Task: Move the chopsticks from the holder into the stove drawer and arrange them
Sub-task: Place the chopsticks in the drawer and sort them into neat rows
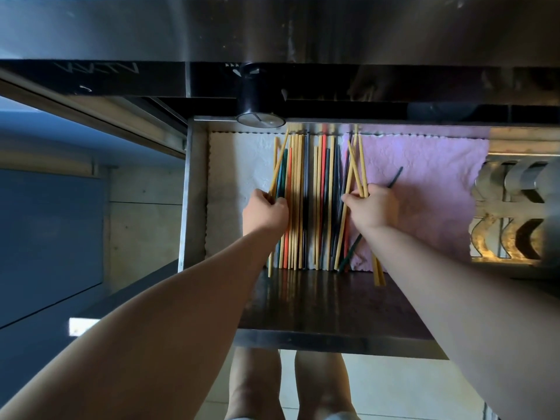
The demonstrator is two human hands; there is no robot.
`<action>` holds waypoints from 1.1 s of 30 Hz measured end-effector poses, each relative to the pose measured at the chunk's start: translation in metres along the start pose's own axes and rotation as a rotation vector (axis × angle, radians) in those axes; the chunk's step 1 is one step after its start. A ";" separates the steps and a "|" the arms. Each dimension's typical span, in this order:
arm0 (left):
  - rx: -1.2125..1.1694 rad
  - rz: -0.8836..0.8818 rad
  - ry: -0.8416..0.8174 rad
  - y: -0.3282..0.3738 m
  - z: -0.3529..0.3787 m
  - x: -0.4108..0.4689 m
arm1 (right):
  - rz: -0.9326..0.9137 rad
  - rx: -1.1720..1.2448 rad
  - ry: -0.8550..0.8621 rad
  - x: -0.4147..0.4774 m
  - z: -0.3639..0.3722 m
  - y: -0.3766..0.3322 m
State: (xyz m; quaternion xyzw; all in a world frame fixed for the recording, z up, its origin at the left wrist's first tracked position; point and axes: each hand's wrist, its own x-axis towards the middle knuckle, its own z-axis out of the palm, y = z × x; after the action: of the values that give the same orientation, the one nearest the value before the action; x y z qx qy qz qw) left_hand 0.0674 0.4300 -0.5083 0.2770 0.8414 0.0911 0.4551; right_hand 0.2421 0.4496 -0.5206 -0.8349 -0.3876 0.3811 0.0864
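Note:
The steel stove drawer [185, 192] stands pulled out below the stove front. Several chopsticks [295, 201], tan, orange, dark green and black, lie in rows across its middle, pointing away from me. My left hand [265, 212] grips a few tan and green chopsticks at the left end of the rows. My right hand [372, 207] grips several tan chopsticks and one dark chopstick [395, 177], which fan out crosswise over the right end. No holder is in view.
A white cloth [239, 171] lines the drawer's left part and a pink cloth [424, 183] its right part. A black stove knob [260, 95] juts out just above the drawer's back. Metal burner parts [515, 207] sit to the right. Bare legs stand below the drawer front.

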 end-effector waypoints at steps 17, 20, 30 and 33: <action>-0.090 -0.098 -0.036 -0.003 0.010 0.001 | -0.010 -0.177 -0.132 -0.003 0.012 -0.010; -0.069 -0.094 -0.015 -0.004 0.014 0.003 | -0.027 -0.197 -0.093 -0.006 0.006 -0.010; 0.091 0.066 0.045 0.000 0.024 -0.003 | -0.110 -0.032 -0.115 -0.026 0.002 -0.001; 0.123 0.038 0.012 0.005 0.020 0.003 | -0.098 0.034 -0.097 -0.023 0.007 -0.001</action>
State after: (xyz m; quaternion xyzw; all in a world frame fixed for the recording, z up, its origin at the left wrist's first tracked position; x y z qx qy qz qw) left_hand 0.0842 0.4338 -0.5202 0.3198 0.8427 0.0496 0.4302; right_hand 0.2267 0.4329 -0.5118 -0.7938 -0.4253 0.4229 0.1005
